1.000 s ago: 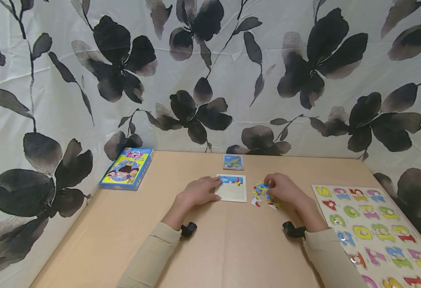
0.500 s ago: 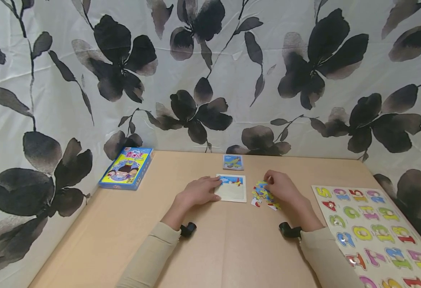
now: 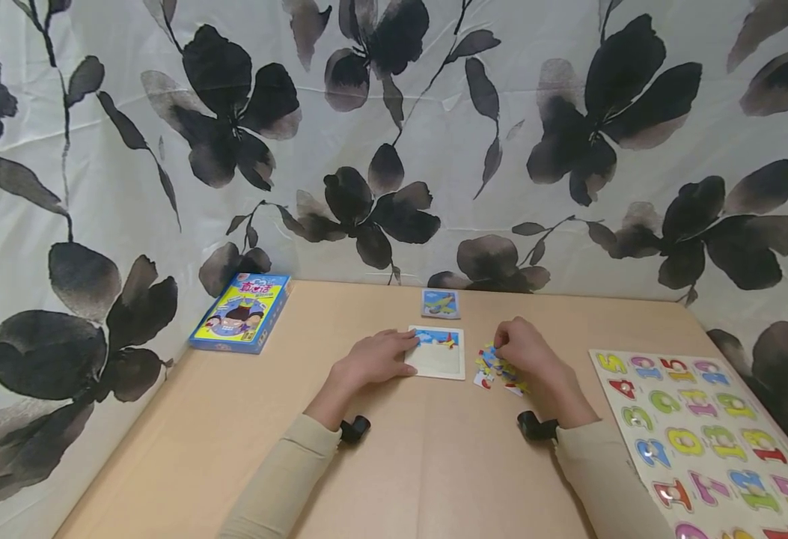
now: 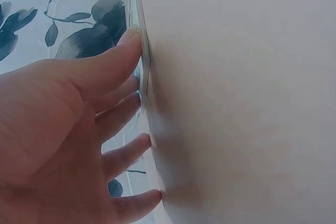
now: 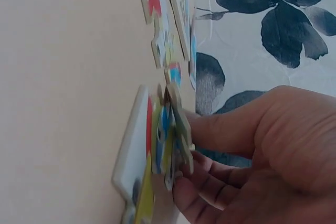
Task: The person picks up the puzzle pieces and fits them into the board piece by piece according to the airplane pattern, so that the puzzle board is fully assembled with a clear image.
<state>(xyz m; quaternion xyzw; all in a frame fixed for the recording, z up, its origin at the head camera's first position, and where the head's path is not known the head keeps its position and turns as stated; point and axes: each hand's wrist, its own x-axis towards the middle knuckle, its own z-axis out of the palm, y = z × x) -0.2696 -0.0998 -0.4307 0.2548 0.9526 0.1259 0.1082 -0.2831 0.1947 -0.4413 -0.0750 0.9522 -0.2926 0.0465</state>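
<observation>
A small puzzle board (image 3: pixel 439 361) lies flat on the table, its upper strip filled with blue and red picture and its lower part bare. My left hand (image 3: pixel 382 355) rests at its left side, thumb on the near edge in the left wrist view and the other fingers spread along it. To the right lies a heap of loose puzzle pieces (image 3: pixel 489 368). Over that heap my right hand (image 3: pixel 527 348) has curled fingers. In the right wrist view its thumb and fingers pinch a tilted puzzle piece (image 5: pixel 181 119) at the top of the heap; the fingertips are partly hidden.
A small picture card (image 3: pixel 440 304) with a yellow plane-like shape lies behind the board. A blue and yellow box (image 3: pixel 240 314) sits at the back left. A large number board (image 3: pixel 710 434) covers the right side. A flowered curtain (image 3: pixel 367 135) hangs behind the table.
My right hand has shifted slightly inward over the heap, and its wrist has moved left. The left hand stays on the board. The head view has turned a little.
</observation>
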